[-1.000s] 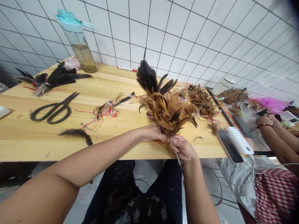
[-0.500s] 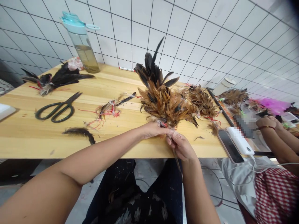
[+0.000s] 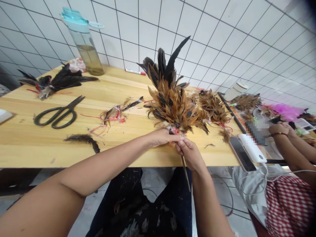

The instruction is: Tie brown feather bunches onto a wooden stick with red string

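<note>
A feather duster [image 3: 174, 105] of brown and black feathers points away from me over the table's front edge. Its thin stick [image 3: 185, 174] slants down below my hands towards my lap. My left hand [image 3: 161, 137] is closed around the base of the feathers, where red and whitish binding shows. Against its fingertips, my right hand [image 3: 191, 151] pinches at the top of the stick; whether it also grips a thread is hidden. Left of the duster lies a small feather bunch [image 3: 116, 113] with red string.
Black-handled scissors [image 3: 59, 113], a dark feather [image 3: 84, 139] and a black feather bunch [image 3: 59, 79] lie left. A water bottle [image 3: 90, 56] and a marker [image 3: 135, 72] are at the back. Rightward are more brown feathers [image 3: 214, 105], a phone [image 3: 243, 154] and a co-worker's hands [image 3: 281, 128].
The duster has turned slightly, its long black feathers now leaning right, and more of the stick shows below my right hand. Both hands stay together at the binding.
</note>
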Motion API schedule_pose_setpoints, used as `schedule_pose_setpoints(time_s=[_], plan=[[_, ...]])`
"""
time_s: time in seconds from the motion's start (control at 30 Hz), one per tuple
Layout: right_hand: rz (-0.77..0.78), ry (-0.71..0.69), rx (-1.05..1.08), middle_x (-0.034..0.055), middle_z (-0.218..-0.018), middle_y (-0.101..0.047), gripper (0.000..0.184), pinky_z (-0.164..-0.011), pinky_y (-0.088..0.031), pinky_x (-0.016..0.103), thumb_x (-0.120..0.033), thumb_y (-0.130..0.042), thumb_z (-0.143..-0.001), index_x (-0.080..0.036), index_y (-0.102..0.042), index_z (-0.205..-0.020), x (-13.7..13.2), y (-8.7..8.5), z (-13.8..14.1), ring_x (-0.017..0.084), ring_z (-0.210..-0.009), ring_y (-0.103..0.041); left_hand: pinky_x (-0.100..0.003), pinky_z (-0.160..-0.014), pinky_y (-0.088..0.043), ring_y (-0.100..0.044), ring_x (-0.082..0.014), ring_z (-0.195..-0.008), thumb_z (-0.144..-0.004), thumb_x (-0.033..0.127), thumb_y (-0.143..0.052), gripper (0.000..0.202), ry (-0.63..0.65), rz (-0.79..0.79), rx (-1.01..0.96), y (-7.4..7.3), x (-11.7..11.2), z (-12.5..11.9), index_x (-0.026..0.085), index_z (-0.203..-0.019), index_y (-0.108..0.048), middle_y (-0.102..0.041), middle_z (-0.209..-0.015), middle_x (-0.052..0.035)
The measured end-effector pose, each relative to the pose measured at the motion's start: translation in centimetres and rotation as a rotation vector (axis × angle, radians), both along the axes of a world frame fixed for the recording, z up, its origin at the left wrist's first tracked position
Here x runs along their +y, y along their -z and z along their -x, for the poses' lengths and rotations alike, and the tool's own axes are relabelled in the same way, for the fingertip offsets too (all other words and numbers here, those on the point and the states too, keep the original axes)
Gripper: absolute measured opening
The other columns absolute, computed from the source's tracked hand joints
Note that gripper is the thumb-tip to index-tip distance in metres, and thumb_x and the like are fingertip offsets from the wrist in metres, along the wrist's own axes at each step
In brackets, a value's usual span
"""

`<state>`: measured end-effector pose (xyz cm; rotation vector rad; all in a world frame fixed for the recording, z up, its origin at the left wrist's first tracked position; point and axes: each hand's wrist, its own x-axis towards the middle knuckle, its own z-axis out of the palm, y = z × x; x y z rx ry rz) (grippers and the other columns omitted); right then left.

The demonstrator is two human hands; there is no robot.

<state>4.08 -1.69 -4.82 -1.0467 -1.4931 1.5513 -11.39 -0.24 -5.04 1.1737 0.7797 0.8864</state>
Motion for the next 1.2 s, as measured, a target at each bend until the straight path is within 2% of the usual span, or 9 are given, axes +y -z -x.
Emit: schedule_pose_setpoints(time_s=[0.1, 0.2, 0.4, 0.53, 0.67, 0.77, 0.87, 1.07, 1.2], plan=[[0.091, 0.034, 0.134, -0.0056, -0.052, -0.037, 0.037, -0.045, -0.017, 0.024, -0.053, -0.068, -0.071, -0.018, -0.055, -0.070, 0.4, 0.1, 0.0, 0.007, -0.046, -0.025, -0.022, -0.056, -0.045, -0.060, -0.0132, -0.066, -0.070, 0.048, -0.073, 0.041, 0.024, -0.014, -0.061, -0.4, 0.0, 0.0, 0.010, -0.084, -0.064, -0.065, -0.075, -0.0076], [0.106, 0.106, 0.184, -0.0051, -0.054, -0.039, 0.038, -0.044, -0.016, 0.024, -0.052, -0.070, -0.069, -0.017, -0.058, -0.072, 0.9, 0.2, -0.4, 0.006, -0.047, -0.025, -0.019, -0.053, -0.043, -0.057, -0.0113, -0.068, -0.070, 0.054, -0.071, 0.046, -0.039, -0.028, -0.095, -0.5, 0.2, 0.0, 0.013, -0.084, -0.056, -0.061, -0.078, -0.0050], [0.058, 0.256, 0.112, -0.0056, -0.053, -0.040, 0.037, -0.044, -0.016, 0.025, -0.050, -0.069, -0.069, -0.015, -0.064, -0.080, 1.4, 0.5, -1.3, 0.006, -0.046, -0.026, -0.020, -0.056, -0.047, -0.044, -0.0066, -0.059, -0.072, 0.057, -0.067, 0.047, -0.111, -0.098, -0.055, -0.6, 0.1, 0.2, 0.017, -0.075, -0.042, -0.043, -0.064, 0.0054], [0.047, 0.270, 0.049, -0.0056, -0.052, -0.039, 0.037, -0.045, -0.018, 0.025, -0.051, -0.068, -0.070, -0.015, -0.065, -0.080, 1.4, 0.9, -1.8, 0.007, -0.046, -0.028, -0.021, -0.058, -0.047, -0.043, -0.0062, -0.060, -0.071, 0.056, -0.067, 0.047, -0.109, -0.096, -0.022, -0.6, 0.1, 0.2, 0.017, -0.075, -0.041, -0.042, -0.065, 0.0057], [0.012, 0.248, -0.016, -0.0052, -0.051, -0.039, 0.034, -0.044, -0.020, 0.025, -0.051, -0.066, -0.072, -0.017, -0.061, -0.071, 1.3, 1.3, -1.9, 0.008, -0.046, -0.029, -0.020, -0.056, -0.041, -0.041, -0.0067, -0.058, -0.071, 0.059, -0.066, 0.048, -0.154, -0.062, 0.032, 0.0, 0.5, -0.2, 0.016, -0.076, -0.044, -0.043, -0.066, 0.0045], [-0.057, 0.274, -0.047, -0.0043, -0.051, -0.040, 0.033, -0.045, -0.023, 0.025, -0.048, -0.066, -0.074, -0.019, -0.054, -0.062, 1.2, 1.7, -1.7, 0.009, -0.047, -0.031, -0.021, -0.051, -0.028, -0.035, -0.0070, -0.054, -0.067, 0.057, -0.069, 0.048, -0.224, -0.221, 0.298, 0.1, 0.5, -0.5, 0.017, -0.069, -0.043, -0.040, -0.060, 0.0052], [-0.048, 0.298, -0.028, -0.0045, -0.052, -0.040, 0.027, -0.046, -0.023, 0.024, -0.046, -0.064, -0.075, -0.020, -0.060, -0.072, 1.0, 1.8, -1.2, 0.009, -0.048, -0.031, -0.023, -0.052, -0.024, -0.033, -0.0090, -0.054, -0.064, 0.058, -0.071, 0.049, -0.311, -0.359, 0.536, -0.2, 0.3, -0.7, 0.018, -0.067, -0.043, -0.041, -0.059, 0.0046], [-0.174, 0.325, -0.119, -0.0034, -0.054, -0.040, 0.025, -0.050, -0.027, 0.026, -0.044, -0.060, -0.079, -0.019, -0.064, -0.079, 0.3, 1.2, -0.7, 0.011, -0.052, -0.033, -0.026, -0.054, -0.020, -0.031, -0.0108, -0.053, -0.068, 0.061, -0.067, 0.048, -0.273, -0.466, 0.653, -0.6, 0.5, -0.1, 0.018, -0.061, -0.044, -0.037, -0.056, 0.0035], [-0.227, 0.250, -0.085, -0.0022, -0.054, -0.039, 0.034, -0.051, -0.027, 0.027, -0.044, -0.055, -0.084, -0.020, -0.052, -0.060, -0.2, 1.0, -0.9, 0.011, -0.052, -0.033, -0.025, -0.062, -0.029, -0.043, -0.0149, -0.062, -0.071, 0.053, -0.068, 0.034, -0.239, -0.607, 0.609, -0.6, 1.0, 0.6, 0.019, -0.072, -0.060, -0.049, -0.064, 0.0007]])
